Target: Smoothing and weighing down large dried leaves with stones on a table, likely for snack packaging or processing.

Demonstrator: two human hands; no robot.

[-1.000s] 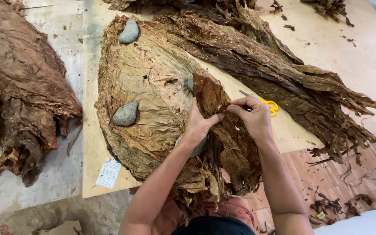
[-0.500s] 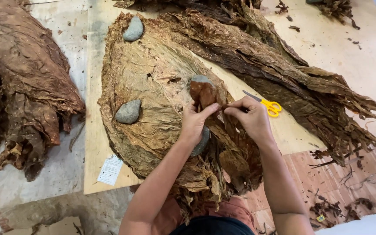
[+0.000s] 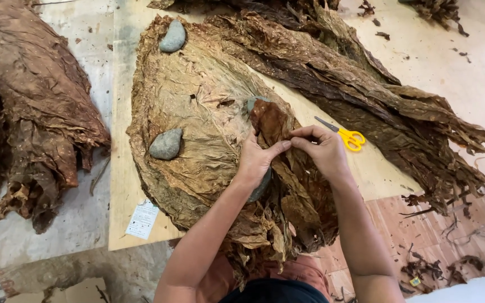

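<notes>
Both hands are meeting at frame centre over a dark leaf (image 3: pixel 270 120). Left hand (image 3: pixel 256 160) is pinching the leaf's edge between thumb and forefinger, other fingers curled under. Right hand (image 3: pixel 326 151) is pinching the same edge from the right, fingertips nearly touching the left thumb.

The leaf is rising from the pinch toward the upper left of the hands, its tip curling over at centre frame; its long axis is running from that tip down toward the bottom of the frame, where it is merging into a crumpled bundle (image 3: pixel 287 224) below the wrists. Both hands are equally close; the leaf is sitting between them and just above.

Left of the hands, a flat stack of pale leaves (image 3: pixel 197 101) is lying on a board (image 3: pixel 122 185), weighted by one stone (image 3: pixel 166 144) at centre left and another stone (image 3: pixel 173 36) at upper left. A third stone is showing partly under the left palm. Yellow scissors (image 3: pixel 348 136) are lying just right of the right hand. Dark leaf piles are filling the upper right (image 3: pixel 366 84) and far left (image 3: pixel 35 112).
</notes>
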